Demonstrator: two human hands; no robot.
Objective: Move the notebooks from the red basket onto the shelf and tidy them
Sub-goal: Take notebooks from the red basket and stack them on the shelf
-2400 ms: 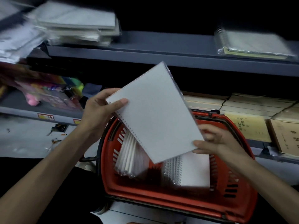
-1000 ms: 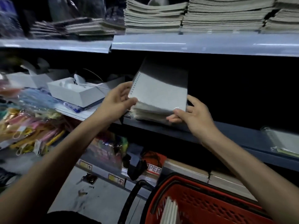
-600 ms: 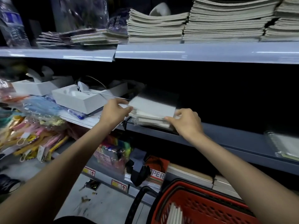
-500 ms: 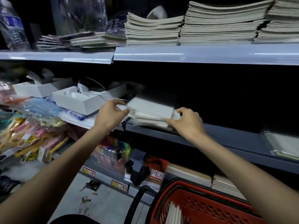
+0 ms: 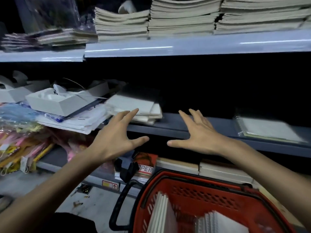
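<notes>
Spreading empty fingers: left hand, right hand; one shelved notebook stack; two bundles in basket.

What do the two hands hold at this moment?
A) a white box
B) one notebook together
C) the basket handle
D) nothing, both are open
D: the left hand and the right hand have spread fingers gripping nothing, while the notebook stack lies on the shelf.

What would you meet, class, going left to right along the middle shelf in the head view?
white box → stack of notebooks → right hand, hovering at the shelf edge → wrapped notebook
</notes>
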